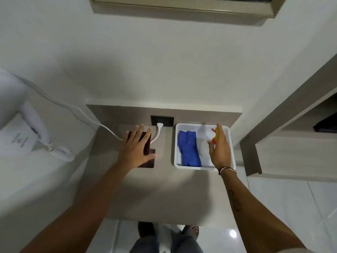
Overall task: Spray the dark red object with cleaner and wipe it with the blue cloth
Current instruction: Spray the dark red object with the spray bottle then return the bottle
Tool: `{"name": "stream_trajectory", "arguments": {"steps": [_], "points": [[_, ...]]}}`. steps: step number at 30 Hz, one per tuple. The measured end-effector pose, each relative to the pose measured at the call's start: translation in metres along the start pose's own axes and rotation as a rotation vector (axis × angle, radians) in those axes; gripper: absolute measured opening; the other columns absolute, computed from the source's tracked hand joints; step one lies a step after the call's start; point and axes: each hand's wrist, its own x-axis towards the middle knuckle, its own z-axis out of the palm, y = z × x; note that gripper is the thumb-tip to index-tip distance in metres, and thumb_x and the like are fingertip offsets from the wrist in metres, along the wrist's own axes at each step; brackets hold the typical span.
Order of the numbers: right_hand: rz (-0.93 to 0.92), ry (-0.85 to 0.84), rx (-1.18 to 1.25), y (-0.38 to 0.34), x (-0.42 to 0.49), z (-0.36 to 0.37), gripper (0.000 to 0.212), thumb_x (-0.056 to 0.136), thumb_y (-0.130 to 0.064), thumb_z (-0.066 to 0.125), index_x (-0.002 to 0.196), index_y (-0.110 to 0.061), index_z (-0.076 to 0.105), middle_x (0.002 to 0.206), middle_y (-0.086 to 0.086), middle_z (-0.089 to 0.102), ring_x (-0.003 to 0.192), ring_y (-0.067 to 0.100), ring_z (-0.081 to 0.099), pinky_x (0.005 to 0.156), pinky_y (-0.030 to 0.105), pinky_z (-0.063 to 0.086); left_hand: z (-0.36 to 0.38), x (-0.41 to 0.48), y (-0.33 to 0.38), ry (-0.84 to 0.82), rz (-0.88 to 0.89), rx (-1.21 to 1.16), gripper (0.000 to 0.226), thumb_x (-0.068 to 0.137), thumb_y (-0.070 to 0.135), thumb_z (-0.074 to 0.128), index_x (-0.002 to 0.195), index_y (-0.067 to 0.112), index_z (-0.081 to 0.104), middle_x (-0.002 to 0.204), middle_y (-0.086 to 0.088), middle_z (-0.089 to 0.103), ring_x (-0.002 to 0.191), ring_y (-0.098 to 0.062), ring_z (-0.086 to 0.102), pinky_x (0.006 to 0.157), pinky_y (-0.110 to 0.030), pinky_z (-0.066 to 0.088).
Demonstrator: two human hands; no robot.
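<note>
1. Head view, left side: our left hand lies flat, fingers spread wide, on top of the dark red object, which rests on the counter just in front of the wall socket. The hand presses on it and does not close round it, so we call this grip wide and empty. The object looks like a flat, booklet-like thing; its long axis runs away from us toward the wall, and only its right edge and near corner show past the hand.

2. Head view, right side: our right hand is over the white tray, which sits on the counter just to the right of the dark red object, apart from it. The fingers are partly opened around the spray bottle, whose yellow and red head shows beside the fingertips. We cannot tell whether the grip has closed on it or only nears it.

3. Head view, inside the tray: the blue cloth lies folded along the tray's left half, its long axis also toward the wall, between the two hands and untouched.

4. The relation that matters, as we judge it: the object lies left of the bottle, across the tray's left wall, so the nozzle must be lifted and turned leftward, while the left hand must clear the surface. The right hand is nearer both bottle and cloth.
</note>
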Motion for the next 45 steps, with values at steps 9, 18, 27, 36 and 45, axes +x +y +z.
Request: {"name": "stream_trajectory", "arguments": {"steps": [9,18,27,36,45], "points": [[0.163,0.039,0.173,0.016,0.017,-0.001,0.043,0.109,-0.021,0.062,0.15,-0.013,0.056,0.136,0.013,0.07,0.11,0.022,0.065,0.107,0.053,0.059,-0.004,0.008,-0.016,-0.036,-0.012,-0.096,0.128,0.064,0.058,0.092,0.165,0.015,0.026,0.169,-0.009,0.029,0.157,-0.038,0.024,0.125,-0.054,0.027],[-0.017,0.228,0.402,-0.03,-0.017,-0.011,0.025,0.102,-0.044,0.071,0.123,-0.031,0.076,0.107,-0.027,0.077,0.095,-0.003,0.074,0.081,0.018,0.062,0.005,-0.016,-0.06,0.058,-0.072,-0.5,0.115,0.056,0.031,0.102,0.154,0.021,0.042,0.152,0.0,0.042,0.138,-0.023,0.044,0.108,-0.038,0.048],[-0.08,-0.444,0.363,-0.081,-0.086,0.039,0.042,0.106,-0.034,0.064,0.148,-0.035,0.06,0.103,-0.009,0.076,0.102,0.008,0.072,0.091,0.007,0.047,0.011,-0.04,-0.109,0.006,-0.03,-0.718,0.114,0.056,0.015,0.1,0.156,0.015,0.045,0.154,-0.005,0.047,0.141,-0.024,0.05,0.118,-0.041,0.042],[-0.138,-0.696,0.298,-0.124,-0.087,0.098,0.046,0.104,-0.043,0.068,0.143,-0.019,0.069,0.097,-0.008,0.078,0.088,0.011,0.076,0.08,0.016,0.057,0.006,-0.029,-0.12,-0.079,0.084,-0.684,0.116,0.058,0.008,0.095,0.159,0.023,0.041,0.155,0.006,0.041,0.141,-0.013,0.045,0.109,-0.018,0.042],[-0.082,-0.596,0.23,-0.104,-0.087,0.103,0.051,0.105,-0.048,0.062,0.149,-0.022,0.063,0.102,-0.003,0.076,0.097,0.014,0.073,0.087,0.023,0.059,0.006,-0.029,-0.128,-0.101,0.125,-0.63,0.117,0.056,0.014,0.091,0.161,0.027,0.039,0.154,0.01,0.041,0.14,-0.014,0.045,0.106,-0.015,0.04]]}}
